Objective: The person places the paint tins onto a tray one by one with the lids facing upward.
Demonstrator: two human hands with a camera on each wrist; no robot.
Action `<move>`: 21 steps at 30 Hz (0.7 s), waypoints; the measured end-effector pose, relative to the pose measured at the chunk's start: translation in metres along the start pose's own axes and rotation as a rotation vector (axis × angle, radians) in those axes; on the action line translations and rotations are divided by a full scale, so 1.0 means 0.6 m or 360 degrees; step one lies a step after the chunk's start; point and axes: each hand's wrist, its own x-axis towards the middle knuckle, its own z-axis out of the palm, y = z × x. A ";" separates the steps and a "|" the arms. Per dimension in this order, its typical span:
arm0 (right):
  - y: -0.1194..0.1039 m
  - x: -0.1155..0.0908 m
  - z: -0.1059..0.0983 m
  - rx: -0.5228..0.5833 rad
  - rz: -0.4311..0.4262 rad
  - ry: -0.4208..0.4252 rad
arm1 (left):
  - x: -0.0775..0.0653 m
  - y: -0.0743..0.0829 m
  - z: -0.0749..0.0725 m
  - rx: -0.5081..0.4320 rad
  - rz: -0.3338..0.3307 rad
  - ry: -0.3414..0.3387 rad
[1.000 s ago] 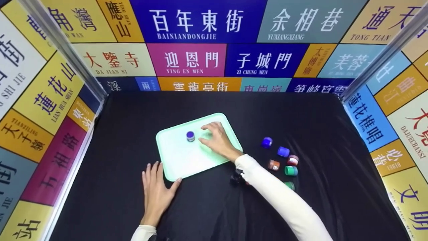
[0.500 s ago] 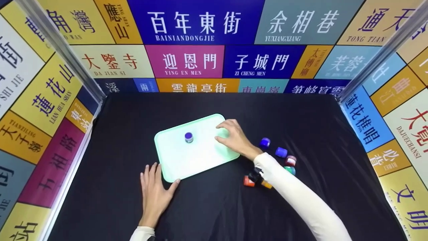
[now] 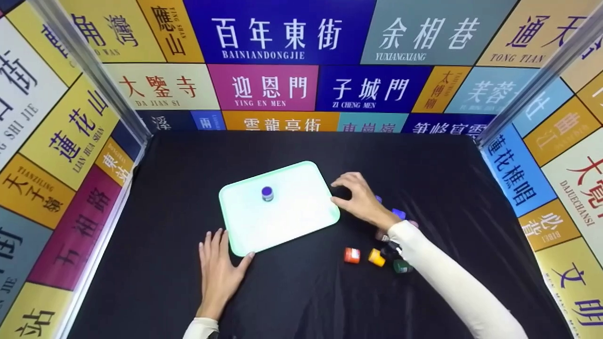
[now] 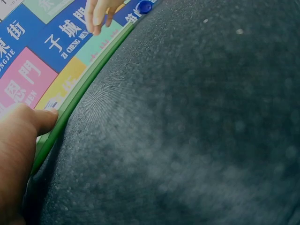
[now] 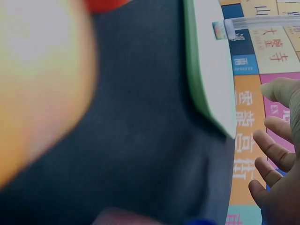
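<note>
A pale green tray (image 3: 292, 216) lies at a slant on the black cloth. Upright on it stands a small paint jar with a purple lid (image 3: 267, 193). My left hand (image 3: 218, 273) rests at the tray's near left corner, fingers straight; in the left wrist view its thumb (image 4: 46, 121) touches the green rim (image 4: 89, 82). Just off the tray's right edge is my right hand (image 3: 362, 200), thumb and fingers apart and nothing between them. In the right wrist view its fingers (image 5: 276, 150) are spread loosely.
Right of the tray lie a red-orange jar (image 3: 352, 255), a yellow jar (image 3: 376, 257), a dark green jar (image 3: 402, 266) and a blue-violet jar (image 3: 398, 213). My right forearm partly covers this group. Sign-printed panels (image 3: 264, 87) wall in the table's back and sides.
My right hand has moved right, from over the tray beside the purple-lidded jar to beyond the tray's right edge. Jars near the front have come into view. The left hand has stayed put.
</note>
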 end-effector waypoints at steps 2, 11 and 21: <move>0.008 -0.009 -0.007 -0.0018 0.0010 -0.0016 | 0.000 -0.001 0.000 0.0003 -0.0005 -0.0006; 0.032 -0.046 -0.038 -0.0027 0.0035 0.0056 | -0.001 0.000 0.002 0.0009 0.0002 0.0011; 0.055 -0.070 -0.071 0.0032 0.0163 0.0130 | 0.000 -0.001 0.001 0.0002 -0.0002 -0.0003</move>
